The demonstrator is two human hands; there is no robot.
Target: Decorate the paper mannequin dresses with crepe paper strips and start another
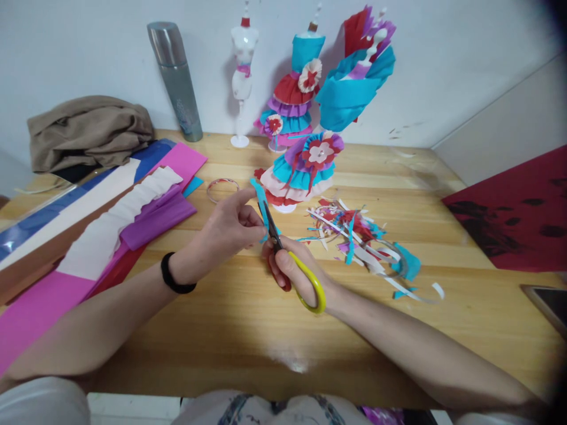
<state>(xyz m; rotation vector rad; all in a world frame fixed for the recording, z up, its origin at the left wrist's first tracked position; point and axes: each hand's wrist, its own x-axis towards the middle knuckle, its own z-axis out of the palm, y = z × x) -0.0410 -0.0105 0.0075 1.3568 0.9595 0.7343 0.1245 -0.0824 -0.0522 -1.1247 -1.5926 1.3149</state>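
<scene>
Pale wall stands behind a light wooden table [212, 348], along whose back edge are a grey bottle [175, 88], a bare white dress form [243, 65] and a form in a tiered paper dress [290, 97]. Nearer the front, another form wears a blue wrap [348, 97] above a ruffled skirt [305, 168] with a pale flower on it. Over the middle of the table, just in front of that skirt, the left hand [233, 221] pinches a narrow blue strip [261, 195] between thumb and fingers, a black band [170, 274] around its wrist. Right beside it, the right hand [295, 268] is closed around the scissors [316, 292], thumb through the yellow loop, blades pointing up and away along the strip; whether they are biting into it, I cannot tell. To the right lies a tangled heap of coloured scraps [354, 224]. On the left, pink, purple, white and brown sheets [39, 313] overlap, with a brown cloth [93, 130] behind them
</scene>
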